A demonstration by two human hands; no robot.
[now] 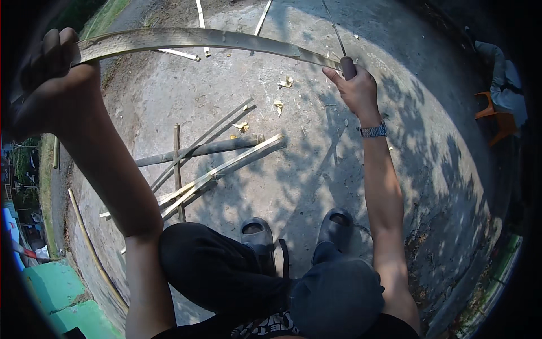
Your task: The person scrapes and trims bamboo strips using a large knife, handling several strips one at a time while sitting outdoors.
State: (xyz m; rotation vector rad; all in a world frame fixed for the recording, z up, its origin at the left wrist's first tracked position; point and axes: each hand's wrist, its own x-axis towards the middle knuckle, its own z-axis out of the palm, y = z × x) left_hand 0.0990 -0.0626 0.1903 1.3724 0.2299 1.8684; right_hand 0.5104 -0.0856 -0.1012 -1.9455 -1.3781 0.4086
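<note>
A long split bamboo strip (186, 38) spans the upper part of the head view, bowed slightly upward. My left hand (53, 79), in shadow at the far left, is closed around the strip's left end. In my right hand (358, 93) is the brown handle of a long-bladed knife (348, 68). Its blade points away from me and looks thin, seen nearly edge-on. My right thumb sticks out to the left, by the strip's right end and close to the knife handle. Whether the thumb presses on the strip, I cannot tell.
Bamboo pieces lie crossed on the concrete: a dark pole (220, 146), pale split strips (226, 166) and thin sticks. Pale shavings (241, 126) are scattered nearby. A long pole (96, 254) lies at left. Another person (508, 85) sits by an orange plastic chair (499, 121) at right.
</note>
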